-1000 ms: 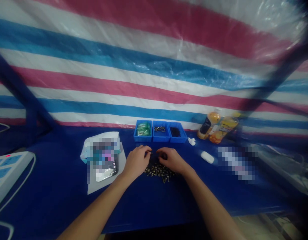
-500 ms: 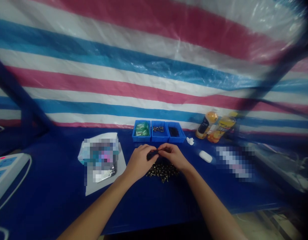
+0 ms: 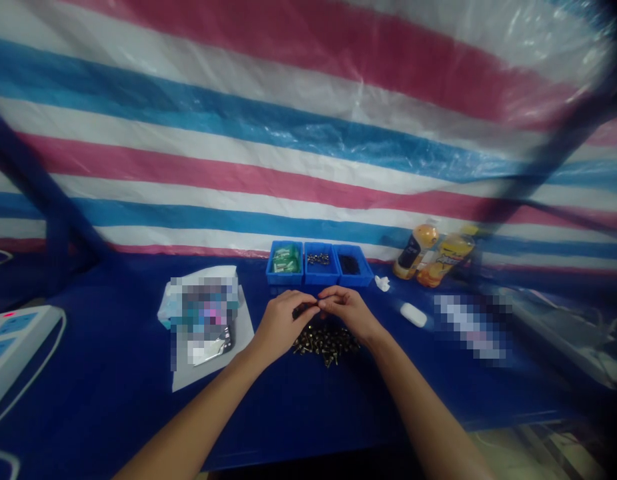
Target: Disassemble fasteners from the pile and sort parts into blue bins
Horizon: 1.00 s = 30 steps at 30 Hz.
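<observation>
My left hand (image 3: 287, 321) and my right hand (image 3: 349, 312) meet fingertip to fingertip above a pile of small brass-coloured metal parts (image 3: 327, 343). Both are closed in a pinch; whatever lies between the fingertips is too small and dark to make out. Behind them stand three blue bins side by side: the left bin (image 3: 285, 281) with green and whitish pieces, the middle bin (image 3: 322, 278) with small metal pieces, and the right bin (image 3: 357, 280) with black pieces.
Two orange drink bottles (image 3: 415, 251) stand at the back right, near a crumpled tissue (image 3: 382, 284) and a white case (image 3: 413, 315). Left of my hands lie a paper sheet (image 3: 245, 328) and plastic packets. A white power strip (image 3: 31, 340) sits far left.
The fingers of both hands have shifted slightly where they meet. The dark thing seen earlier beside my left fingers shows less clearly now.
</observation>
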{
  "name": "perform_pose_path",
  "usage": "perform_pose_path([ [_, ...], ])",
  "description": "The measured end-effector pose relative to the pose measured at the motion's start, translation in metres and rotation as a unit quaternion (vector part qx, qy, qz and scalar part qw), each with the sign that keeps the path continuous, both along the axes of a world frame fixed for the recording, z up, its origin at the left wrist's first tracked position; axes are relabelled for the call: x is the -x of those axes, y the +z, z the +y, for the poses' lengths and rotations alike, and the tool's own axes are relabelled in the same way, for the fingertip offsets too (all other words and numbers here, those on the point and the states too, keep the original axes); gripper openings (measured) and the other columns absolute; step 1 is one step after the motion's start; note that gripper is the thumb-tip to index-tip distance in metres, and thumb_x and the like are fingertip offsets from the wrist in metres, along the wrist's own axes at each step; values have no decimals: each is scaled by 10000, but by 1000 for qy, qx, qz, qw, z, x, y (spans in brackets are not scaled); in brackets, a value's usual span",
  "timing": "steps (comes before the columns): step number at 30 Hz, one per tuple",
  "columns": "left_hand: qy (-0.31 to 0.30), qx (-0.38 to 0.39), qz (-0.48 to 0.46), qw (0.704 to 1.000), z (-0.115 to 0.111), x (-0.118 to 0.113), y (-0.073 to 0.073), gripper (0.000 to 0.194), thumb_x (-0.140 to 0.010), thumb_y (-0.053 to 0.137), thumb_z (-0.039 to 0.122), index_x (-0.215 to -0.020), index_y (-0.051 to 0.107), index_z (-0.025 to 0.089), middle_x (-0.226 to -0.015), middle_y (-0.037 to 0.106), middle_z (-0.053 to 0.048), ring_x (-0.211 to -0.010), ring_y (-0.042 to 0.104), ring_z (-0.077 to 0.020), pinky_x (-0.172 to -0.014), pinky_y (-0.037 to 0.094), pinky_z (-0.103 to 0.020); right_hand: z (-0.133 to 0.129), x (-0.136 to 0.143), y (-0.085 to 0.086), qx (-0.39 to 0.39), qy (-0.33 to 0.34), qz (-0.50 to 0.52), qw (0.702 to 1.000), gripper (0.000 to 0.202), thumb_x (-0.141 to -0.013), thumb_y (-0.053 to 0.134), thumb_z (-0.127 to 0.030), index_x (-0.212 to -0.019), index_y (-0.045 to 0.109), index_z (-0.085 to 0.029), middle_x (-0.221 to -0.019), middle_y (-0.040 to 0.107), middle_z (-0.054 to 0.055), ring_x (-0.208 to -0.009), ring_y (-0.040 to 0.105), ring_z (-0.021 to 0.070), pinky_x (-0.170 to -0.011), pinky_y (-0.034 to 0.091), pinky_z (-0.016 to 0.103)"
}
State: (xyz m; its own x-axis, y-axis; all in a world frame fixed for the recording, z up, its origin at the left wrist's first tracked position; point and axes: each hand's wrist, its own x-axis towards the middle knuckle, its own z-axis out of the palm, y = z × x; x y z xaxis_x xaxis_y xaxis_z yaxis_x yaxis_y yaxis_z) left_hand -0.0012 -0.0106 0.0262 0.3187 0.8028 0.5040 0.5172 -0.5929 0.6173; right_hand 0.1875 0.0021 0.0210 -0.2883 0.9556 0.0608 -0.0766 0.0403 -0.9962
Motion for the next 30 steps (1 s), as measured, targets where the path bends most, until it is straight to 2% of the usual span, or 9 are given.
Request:
perform_pose_path([
  [4, -1, -8, -12, 1000, -1, 0, 3, 117, -888, 590, 285, -939, 673, 221, -912, 687, -31, -858, 631, -178, -800, 494, -316, -1, -1, 3, -19, 12, -23, 999, 295, -779, 695, -450, -862, 654, -170, -718, 645, 3, -689, 584, 136, -731, 445, 289],
  [8, 2, -9, -25, 1000, -1, 1, 4, 119, -892, 581, 274, -930, 680, 221, -926, 688, -35, -872, 632, -179, -816, 495, -314, -3, -1, 4, -34, 33, -87, 995, 382, -848, 574, -537, -757, 630, -170, -692, 599, 1, -685, 529, 133, -697, 419, 270],
  [11, 0, -14, -24, 1000, -1, 1, 4, 115, -892, 580, 265, -928, 680, 222, -923, 686, -32, -870, 630, -177, -826, 494, -320, -3, -1, 4, -28, 49, -104, 993, 408, -856, 551, -558, -754, 618, -169, -686, 586, -1, -681, 511, 133, -687, 407, 263],
  [24, -14, -8, -36, 999, -3, 0, 4, 107, -896, 572, 235, -940, 668, 221, -908, 672, -23, -856, 627, -163, -808, 497, -300, -1, 0, -3, 45, 78, -38, 995, 429, -842, 570, -562, -697, 590, -159, -684, 580, 13, -685, 527, 143, -724, 409, 287],
  [27, -13, -2, -44, 999, -5, 0, 6, 179, -903, 566, 254, -1061, 647, 232, -977, 666, -26, -815, 615, -148, -775, 501, -290, -1, -2, -3, 60, 72, 18, 995, 375, -811, 629, -532, -732, 592, -167, -725, 582, 13, -671, 534, 138, -707, 420, 290],
  [30, 2, 1, -57, 998, -7, 0, 10, 262, -934, 518, 284, -1180, 600, 242, -1046, 648, -31, -817, 602, -137, -792, 492, -291, -3, -5, 2, 58, 72, 97, 991, 320, -773, 685, -494, -803, 599, -187, -878, 615, 43, -693, 546, 141, -699, 437, 302],
])
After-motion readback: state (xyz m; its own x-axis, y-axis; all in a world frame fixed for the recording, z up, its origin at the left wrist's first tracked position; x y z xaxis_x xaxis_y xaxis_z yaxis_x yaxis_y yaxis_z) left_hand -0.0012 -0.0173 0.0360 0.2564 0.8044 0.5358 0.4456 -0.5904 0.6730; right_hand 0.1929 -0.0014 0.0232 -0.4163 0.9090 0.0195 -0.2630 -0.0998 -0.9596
